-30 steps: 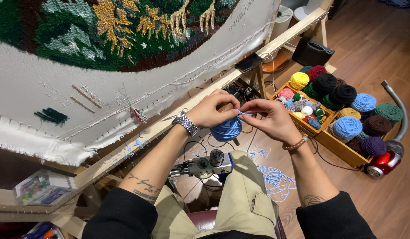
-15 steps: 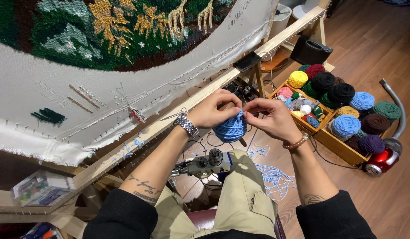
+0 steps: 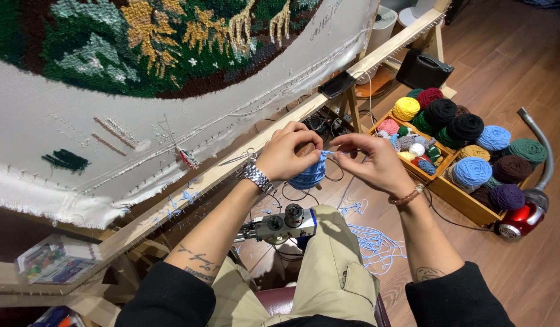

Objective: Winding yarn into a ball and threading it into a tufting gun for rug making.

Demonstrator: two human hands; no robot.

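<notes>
Tufting gun [image 3: 281,224] on lap, unused | left hand [image 3: 284,152] curled around blue yarn ball [image 3: 309,175] | right hand [image 3: 375,162] fingertips pinch its strand | loose blue yarn [image 3: 376,245] on floor | yarn box [image 3: 458,158] beyond | rug [image 3: 159,42] partly tufted, much cloth bare

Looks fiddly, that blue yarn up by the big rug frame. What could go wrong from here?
The left hand holds the blue yarn ball while the right hand pinches its strand; a slip might drop the ball. The tufting gun rests loosely on the knee and could slide off. Loose blue yarn on the floor might tangle with the feed.
</notes>
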